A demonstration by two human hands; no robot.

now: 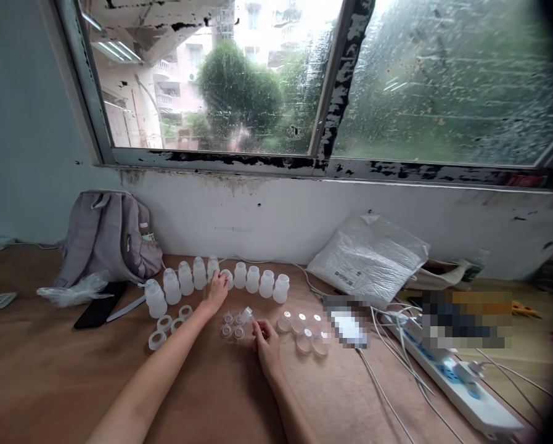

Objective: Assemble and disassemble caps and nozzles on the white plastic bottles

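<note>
My left hand (pixel 218 287) touches a mid-frame bottle (pixel 230 282), my right hand (pixel 266 344) beside a clear piece (pixel 247 314); grips unclear; light touch suits.

I see room to reach in over the bare front of the table (pixel 211 401), between the two forearms (pixel 160 370). Ahead, the bottle nipples (pixel 227 332) stand in the way, with the right hand (pixel 266 345) close on their right. Behind them, a row of baby bottles (pixel 240 277) walls off the back; cables (pixel 373 374) and a power strip (pixel 447 373) crowd the right.
</note>
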